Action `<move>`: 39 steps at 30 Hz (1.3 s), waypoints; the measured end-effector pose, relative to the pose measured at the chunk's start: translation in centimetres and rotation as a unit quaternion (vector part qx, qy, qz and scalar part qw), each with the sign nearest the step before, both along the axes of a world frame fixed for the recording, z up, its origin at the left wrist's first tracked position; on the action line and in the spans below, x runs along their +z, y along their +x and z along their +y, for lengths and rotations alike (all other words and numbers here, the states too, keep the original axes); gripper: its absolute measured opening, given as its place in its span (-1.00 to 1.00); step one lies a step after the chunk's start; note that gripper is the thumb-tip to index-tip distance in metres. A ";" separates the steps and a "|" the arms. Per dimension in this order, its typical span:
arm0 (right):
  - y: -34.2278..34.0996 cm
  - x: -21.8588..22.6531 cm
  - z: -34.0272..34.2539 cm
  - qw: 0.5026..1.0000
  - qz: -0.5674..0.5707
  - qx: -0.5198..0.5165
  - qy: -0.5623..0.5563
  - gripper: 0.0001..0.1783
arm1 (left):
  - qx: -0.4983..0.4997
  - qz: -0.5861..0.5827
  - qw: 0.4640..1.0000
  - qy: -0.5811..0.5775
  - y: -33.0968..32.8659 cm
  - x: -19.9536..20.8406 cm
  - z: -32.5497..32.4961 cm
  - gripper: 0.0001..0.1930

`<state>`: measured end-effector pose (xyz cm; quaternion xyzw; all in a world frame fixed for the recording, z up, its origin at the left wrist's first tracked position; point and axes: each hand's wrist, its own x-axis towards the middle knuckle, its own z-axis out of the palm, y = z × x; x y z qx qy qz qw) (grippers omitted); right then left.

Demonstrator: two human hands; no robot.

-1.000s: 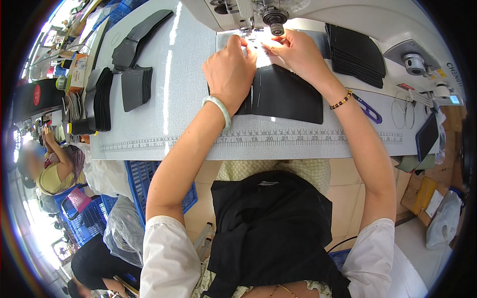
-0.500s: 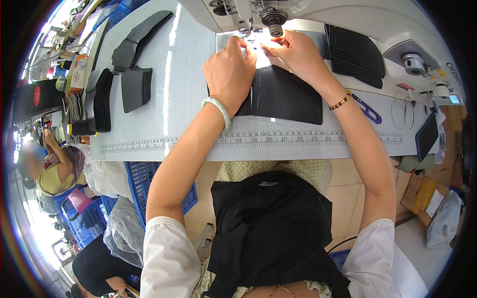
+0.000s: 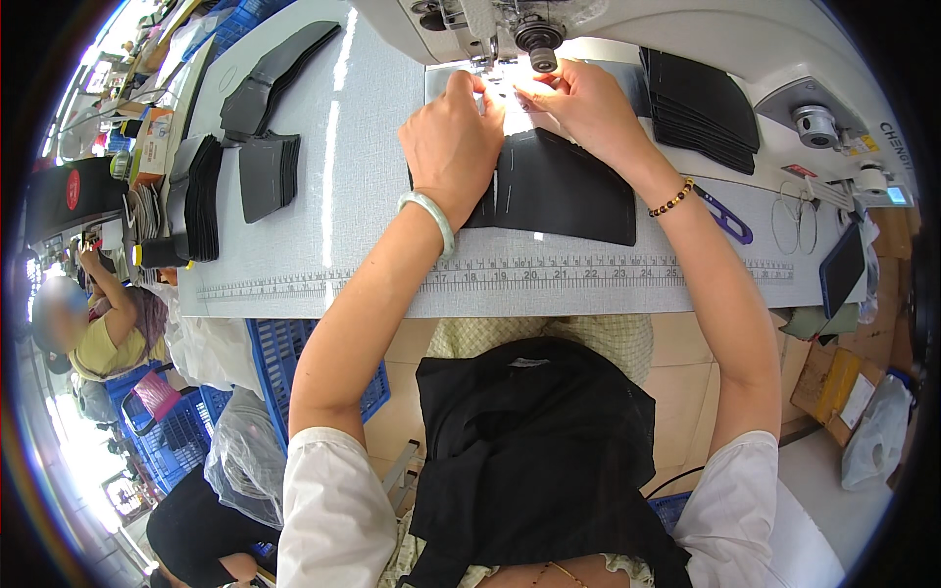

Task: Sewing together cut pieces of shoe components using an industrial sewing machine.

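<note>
Under the bright lamp of a sewing machine [image 3: 538, 41], both my hands are close together by the needle. My left hand [image 3: 449, 137] is closed, its fingertips pinching at the far edge of a black leather-like piece [image 3: 564, 191]. Opposite it, my right hand [image 3: 588, 103] pinches the same area with thumb and forefinger. Glare washes out the fingertips, so the exact edge they grip is hard to see. The black piece lies flat on the table toward me, with short pale stitch lines near its left part.
Stacks of black cut pieces [image 3: 698, 113] lie right of the needle, and more stacks [image 3: 270, 176] lie at the left. A purple-handled cutter [image 3: 725, 216] rests beside my right wrist. A printed ruler [image 3: 510, 277] runs along the near edge. Blue crates [image 3: 270, 363] stand below left.
My hands and the black piece stay almost in place. At the far left, a seated person's raised arms have shifted slightly.
</note>
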<state>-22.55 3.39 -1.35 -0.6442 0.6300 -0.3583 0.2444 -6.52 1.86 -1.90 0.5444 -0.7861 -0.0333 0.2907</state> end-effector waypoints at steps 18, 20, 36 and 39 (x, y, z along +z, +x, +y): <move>0.1 -0.1 0.0 1.000 0.009 -0.013 -0.007 -0.69 | 0.013 -0.001 1.000 -0.013 0.0 -0.4 -0.2 -0.84; 0.2 0.1 0.1 1.000 -0.003 -0.014 0.017 -0.69 | 0.009 -0.003 1.000 0.013 -0.1 -0.2 -0.1 -0.85; 0.6 -0.4 -0.5 0.998 0.013 -0.015 -0.059 -0.76 | 0.017 -0.011 1.000 -0.006 -0.1 -0.1 -0.2 -0.80; 0.7 0.0 -0.5 0.997 0.032 -0.012 -0.064 -0.78 | 0.008 -0.015 0.999 0.032 -0.1 0.2 0.0 -0.83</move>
